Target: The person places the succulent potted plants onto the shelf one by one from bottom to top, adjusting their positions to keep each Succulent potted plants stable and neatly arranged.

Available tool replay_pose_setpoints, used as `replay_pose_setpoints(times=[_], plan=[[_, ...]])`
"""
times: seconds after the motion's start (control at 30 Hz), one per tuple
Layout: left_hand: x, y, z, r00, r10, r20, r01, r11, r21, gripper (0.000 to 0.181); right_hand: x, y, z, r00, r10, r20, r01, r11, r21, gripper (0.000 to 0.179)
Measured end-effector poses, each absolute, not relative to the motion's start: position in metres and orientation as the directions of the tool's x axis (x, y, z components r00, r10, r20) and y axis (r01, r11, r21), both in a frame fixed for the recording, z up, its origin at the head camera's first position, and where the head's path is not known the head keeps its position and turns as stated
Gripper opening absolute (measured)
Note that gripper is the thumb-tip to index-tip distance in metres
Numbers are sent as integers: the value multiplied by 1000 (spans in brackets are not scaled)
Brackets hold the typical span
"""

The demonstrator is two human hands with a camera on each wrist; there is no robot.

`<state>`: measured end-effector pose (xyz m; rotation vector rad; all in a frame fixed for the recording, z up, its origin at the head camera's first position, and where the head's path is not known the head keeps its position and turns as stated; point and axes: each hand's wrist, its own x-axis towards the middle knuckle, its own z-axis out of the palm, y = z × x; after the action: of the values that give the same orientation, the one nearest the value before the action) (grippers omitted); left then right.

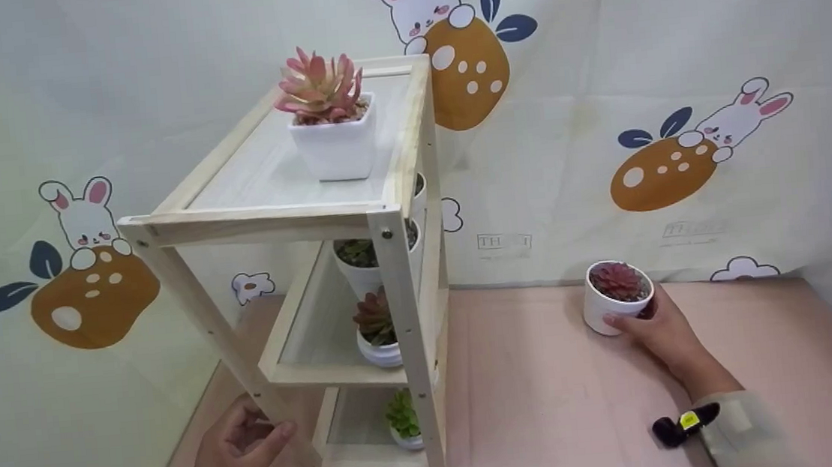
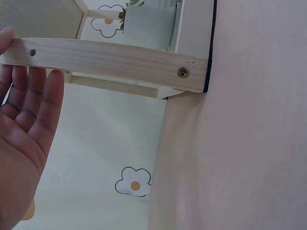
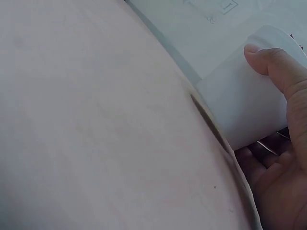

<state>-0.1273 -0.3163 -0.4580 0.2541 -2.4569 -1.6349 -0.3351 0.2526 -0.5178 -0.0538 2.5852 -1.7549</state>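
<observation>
At the right of the head view, my right hand [image 1: 662, 332] grips a white round pot [image 1: 603, 311] holding a dark red succulent [image 1: 618, 281]. The thumb lies on the pot's wall [image 3: 240, 91] in the right wrist view. Whether the pot's base touches the table cannot be told. My left hand [image 1: 236, 452] pinches the front left leg of a wooden shelf [image 1: 279, 221], low down. From the left wrist view, the thumb is on one side of that leg [image 2: 120, 60] and the fingers are on the other.
A pink succulent in a square white pot [image 1: 337, 150] stands on the shelf's top. Several potted succulents, among them a reddish one [image 1: 375, 320] and a green one [image 1: 403, 415], sit on lower tiers, partly behind a post. A printed cloth [image 1: 554, 176] hangs behind the pink tabletop [image 1: 527, 389].
</observation>
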Motion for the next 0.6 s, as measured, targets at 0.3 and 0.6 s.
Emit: replay_pose_setpoints(times=[0.3, 0.6], plan=[[-127, -316, -456, -970, -244, 22, -76, 387, 919, 39, -333, 250, -513, -999, -35, 5, -17, 330, -944, 107], [-126, -316, -456, -971, -240, 19, -71, 359, 931, 37, -329, 243, -503, -1000, -26, 1, -9, 338, -941, 106]])
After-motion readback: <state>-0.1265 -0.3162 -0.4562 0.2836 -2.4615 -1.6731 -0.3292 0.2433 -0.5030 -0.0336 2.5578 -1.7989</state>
